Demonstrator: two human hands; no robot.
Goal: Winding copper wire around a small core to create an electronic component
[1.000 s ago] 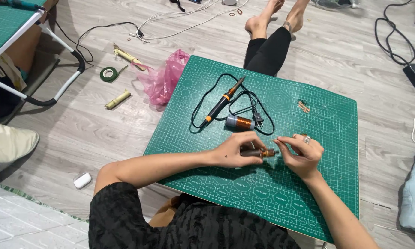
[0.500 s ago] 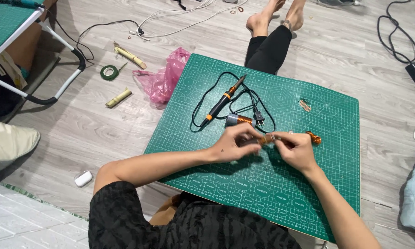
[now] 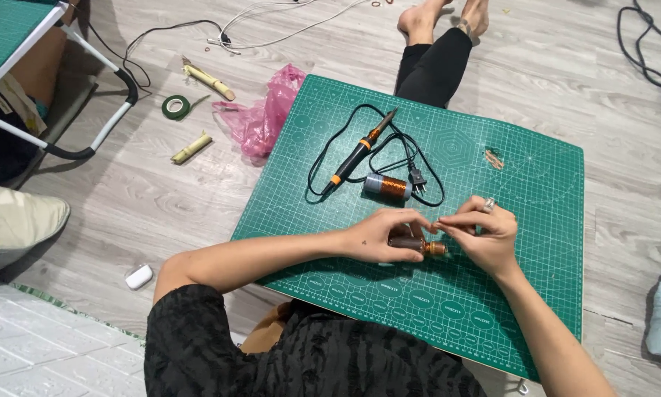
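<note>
Closest to the camera is the person's black top [image 3: 308, 360], and both bare arms reach out from it over the green cutting mat [image 3: 536, 294]. The left hand [image 3: 386, 235] is closed around a small brown part with a copper end [image 3: 419, 246], which lies low over the mat, right between the two hands. The right hand [image 3: 485, 235], with a ring on one finger, is pinched shut, and its fingertips meet the left hand's fingertips just above the brown part. If something thin is held in that pinch, it is too small to see. Half a second ago a little orange bit showed on the mat to the right of the right hand, and the hands were held a bit wider. Now that bit is out of sight and the hands have come close together, so it looks like the work has moved to a small, careful spot on the part. A little farther away lies a copper wire spool [image 3: 386, 187], and beside it a soldering iron [image 3: 360, 153] with its black cord [image 3: 411, 165] curled around. Nobody is touching these. Past the left edge of the mat lie a pink plastic bag [image 3: 264, 117] and a green tape roll [image 3: 174, 106] on the grey floor [image 3: 161, 191].
</note>
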